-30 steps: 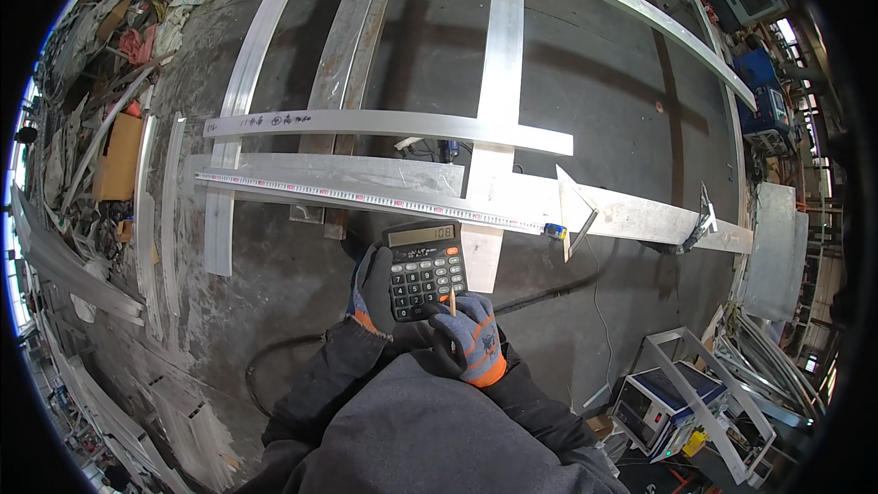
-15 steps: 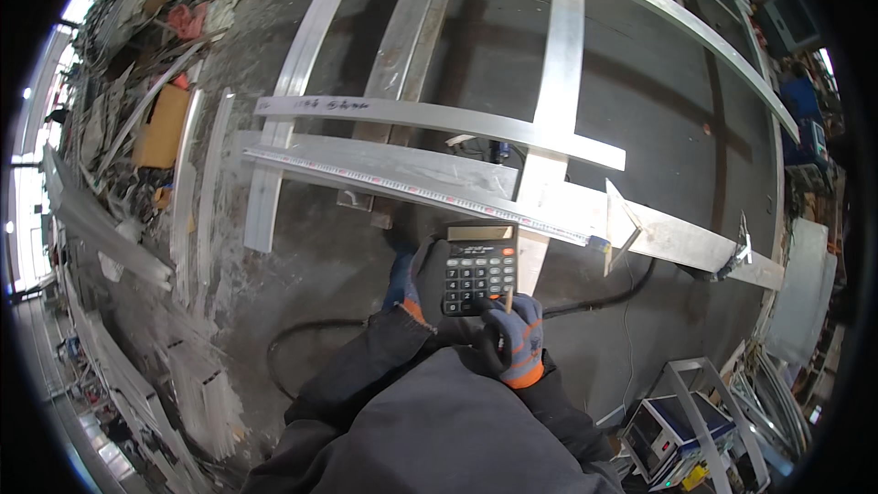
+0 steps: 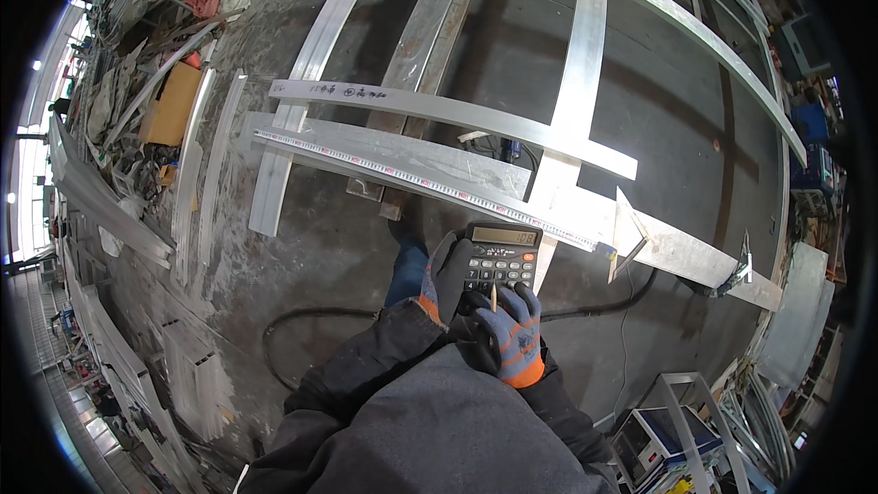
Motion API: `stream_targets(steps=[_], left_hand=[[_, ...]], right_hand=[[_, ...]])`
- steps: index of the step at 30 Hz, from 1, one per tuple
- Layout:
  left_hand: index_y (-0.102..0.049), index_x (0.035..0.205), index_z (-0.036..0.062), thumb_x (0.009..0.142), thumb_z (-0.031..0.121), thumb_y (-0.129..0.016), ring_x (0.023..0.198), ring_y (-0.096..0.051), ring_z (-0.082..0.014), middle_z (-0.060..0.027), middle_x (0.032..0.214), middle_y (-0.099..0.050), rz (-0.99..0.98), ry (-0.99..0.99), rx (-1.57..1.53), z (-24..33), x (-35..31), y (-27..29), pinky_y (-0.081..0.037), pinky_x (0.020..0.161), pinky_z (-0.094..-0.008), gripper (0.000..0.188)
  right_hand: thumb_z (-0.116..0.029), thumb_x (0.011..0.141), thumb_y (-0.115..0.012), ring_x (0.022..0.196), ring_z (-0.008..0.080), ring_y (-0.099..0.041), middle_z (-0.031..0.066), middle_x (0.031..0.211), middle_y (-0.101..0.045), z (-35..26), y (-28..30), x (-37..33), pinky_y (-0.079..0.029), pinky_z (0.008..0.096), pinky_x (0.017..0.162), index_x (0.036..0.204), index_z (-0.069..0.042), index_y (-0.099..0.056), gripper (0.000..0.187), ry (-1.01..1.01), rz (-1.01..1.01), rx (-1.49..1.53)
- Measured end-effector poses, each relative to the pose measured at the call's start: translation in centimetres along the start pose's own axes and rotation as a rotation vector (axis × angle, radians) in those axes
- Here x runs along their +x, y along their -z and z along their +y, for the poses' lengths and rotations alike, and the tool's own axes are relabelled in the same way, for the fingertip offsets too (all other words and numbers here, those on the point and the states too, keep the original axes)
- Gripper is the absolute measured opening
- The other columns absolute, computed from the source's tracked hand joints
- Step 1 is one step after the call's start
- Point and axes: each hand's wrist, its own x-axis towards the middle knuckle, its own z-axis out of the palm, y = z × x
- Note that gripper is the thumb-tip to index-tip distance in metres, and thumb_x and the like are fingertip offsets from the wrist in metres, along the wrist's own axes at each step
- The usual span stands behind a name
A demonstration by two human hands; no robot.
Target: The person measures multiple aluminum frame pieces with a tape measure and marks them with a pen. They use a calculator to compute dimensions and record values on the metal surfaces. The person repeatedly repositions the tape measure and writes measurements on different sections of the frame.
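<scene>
A black desktop calculator (image 3: 499, 263) is tilted toward me, with digits showing on its grey display. My left hand (image 3: 445, 276), in a dark glove with orange trim, grips it along its left edge. Over the lower keys lies my right hand (image 3: 512, 337), in a grey-and-orange glove. Its fingers are bent, and a thin pencil-like stick (image 3: 494, 297) sticks up from them. Just beyond the calculator, a measuring tape (image 3: 393, 172) runs along a metal bar (image 3: 476, 169). A pale triangular piece (image 3: 626, 229) stands by the tape's right end.
Long aluminium profiles (image 3: 578, 64) cross in front of me. A clamp (image 3: 739, 270) sits on the bar at the right. Behind my hands, a black hose (image 3: 315, 313) curves over the floor. Scrap and a cardboard piece (image 3: 171, 102) are heaped left; a boxy machine (image 3: 663, 439) stands lower right.
The calculator has shifted slightly right, and digits now show on its display. My right fingers have moved up over its lower keys; more of my left hand is visible.
</scene>
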Motion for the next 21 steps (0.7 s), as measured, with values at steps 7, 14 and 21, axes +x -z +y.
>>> stream_targets(steps=[7,14,21], left_hand=[[-0.060,0.128,0.0024,0.111,0.023,-0.054,0.097,-0.068,-0.0114,-0.0081,0.112,-0.070,0.052,-0.024,0.163,-0.4,-0.2,0.1,-0.058,0.082,-0.0275,0.028],[-0.043,0.150,-0.0071,0.065,0.064,-0.090,0.123,-0.059,-0.0452,-0.0276,0.139,-0.055,-0.191,-0.071,0.436,0.5,-1.0,1.3,-0.045,0.110,-0.0555,0.120],[-0.051,0.142,-0.0035,0.095,0.048,-0.072,0.119,-0.067,-0.0337,-0.0193,0.131,-0.066,-0.231,-0.150,0.265,1.4,-0.7,0.7,-0.054,0.104,-0.0490,0.073]], right_hand=[[-0.012,0.085,-0.070,0.132,0.0357,-0.054,0.0069,0.130,-0.067,-0.4,-0.1,0.2,-0.034,0.0611,0.115,0.129,-0.017,-0.066,0.044,-0.027,0.043,-0.004],[-0.011,0.088,-0.067,0.131,0.0391,-0.054,0.0094,0.127,-0.069,-0.6,0.4,0.3,-0.033,0.0622,0.115,0.131,-0.015,-0.066,0.044,-0.024,0.086,0.020],[0.001,0.093,-0.060,0.113,0.0315,-0.063,0.0170,0.121,-0.069,-0.2,1.1,0.1,-0.051,0.0393,0.095,0.114,-0.002,-0.059,0.022,-0.363,0.435,0.169]])
